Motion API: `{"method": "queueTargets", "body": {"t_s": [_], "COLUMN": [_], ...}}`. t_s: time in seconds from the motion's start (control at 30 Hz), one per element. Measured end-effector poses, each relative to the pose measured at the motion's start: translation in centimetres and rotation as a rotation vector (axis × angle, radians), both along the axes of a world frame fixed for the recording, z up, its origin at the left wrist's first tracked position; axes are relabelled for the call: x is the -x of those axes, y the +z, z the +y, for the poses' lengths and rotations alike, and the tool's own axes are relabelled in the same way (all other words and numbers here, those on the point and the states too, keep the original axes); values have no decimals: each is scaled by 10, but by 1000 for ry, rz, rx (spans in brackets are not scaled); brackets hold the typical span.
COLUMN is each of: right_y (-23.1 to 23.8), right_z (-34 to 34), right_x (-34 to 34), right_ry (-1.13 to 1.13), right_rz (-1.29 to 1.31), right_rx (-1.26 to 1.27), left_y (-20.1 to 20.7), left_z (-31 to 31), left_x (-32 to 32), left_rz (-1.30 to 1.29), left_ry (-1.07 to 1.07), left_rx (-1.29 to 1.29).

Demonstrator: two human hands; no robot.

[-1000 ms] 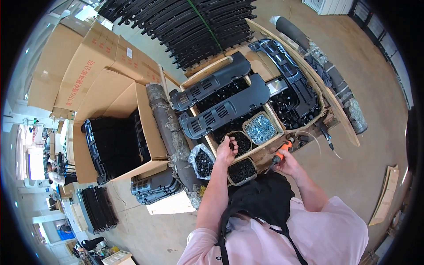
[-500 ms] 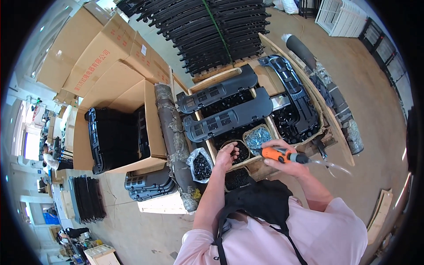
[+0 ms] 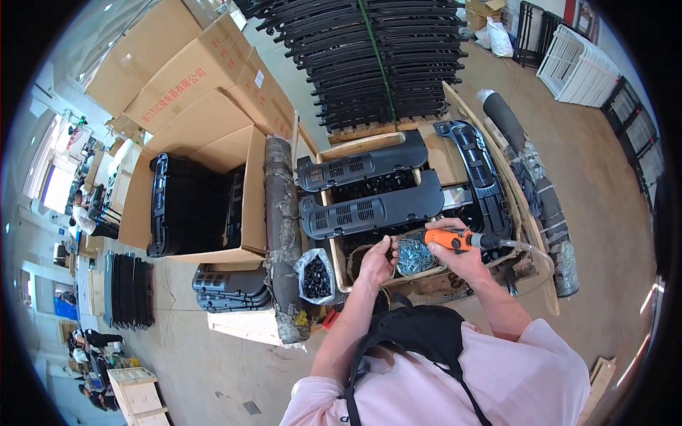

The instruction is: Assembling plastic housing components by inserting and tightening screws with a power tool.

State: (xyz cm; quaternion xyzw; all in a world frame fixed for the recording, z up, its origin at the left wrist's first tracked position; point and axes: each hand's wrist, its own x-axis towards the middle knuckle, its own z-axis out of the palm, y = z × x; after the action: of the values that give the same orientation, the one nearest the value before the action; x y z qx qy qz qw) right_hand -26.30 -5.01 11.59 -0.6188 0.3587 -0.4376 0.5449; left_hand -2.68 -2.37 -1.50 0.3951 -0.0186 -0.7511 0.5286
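Note:
My right hand (image 3: 465, 261) is wrapped round an orange screwdriver (image 3: 447, 238), a powered one with a clear hose (image 3: 529, 246) trailing from its dark end. The tool points left, over a box of silvery screws (image 3: 415, 257). Left of those screws is my left hand (image 3: 378, 264), raised with fingers pinched together; whatever is between them is too small to make out. Partly behind its wrist sits a round container (image 3: 360, 261). Just beyond the hands lies a black vented plastic panel (image 3: 373, 213), and a second similar panel (image 3: 362, 170) rests farther off.
A ribbed black part (image 3: 474, 160) stands at the right of the wooden crate (image 3: 522, 177). A bag of small black pieces (image 3: 316, 277) and a wrapped roll (image 3: 280, 213) are on the left. Beyond them is an open carton (image 3: 252, 192) of black panels. Stacked black bars (image 3: 383, 64) rise behind.
My left hand has come up from the round container, moving right toward the screws, still pinched. My right hand keeps its hold on the screwdriver. The whole view has shifted slightly.

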Motion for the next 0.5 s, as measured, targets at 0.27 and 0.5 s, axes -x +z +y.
{"method": "queueTargets", "body": {"t_s": [0.27,0.5], "right_y": [-18,-26], "right_z": [-13,-15], "right_x": [0,3], "right_ry": [-80,-175], "right_rz": [-124,-149], "right_rx": [-56,-93], "left_y": [19,18], "left_z": [-28,-42], "left_x": [31,43], "left_rz": [118,142], "left_ry": [-25,-27], "left_rx": [-20,-75]}}
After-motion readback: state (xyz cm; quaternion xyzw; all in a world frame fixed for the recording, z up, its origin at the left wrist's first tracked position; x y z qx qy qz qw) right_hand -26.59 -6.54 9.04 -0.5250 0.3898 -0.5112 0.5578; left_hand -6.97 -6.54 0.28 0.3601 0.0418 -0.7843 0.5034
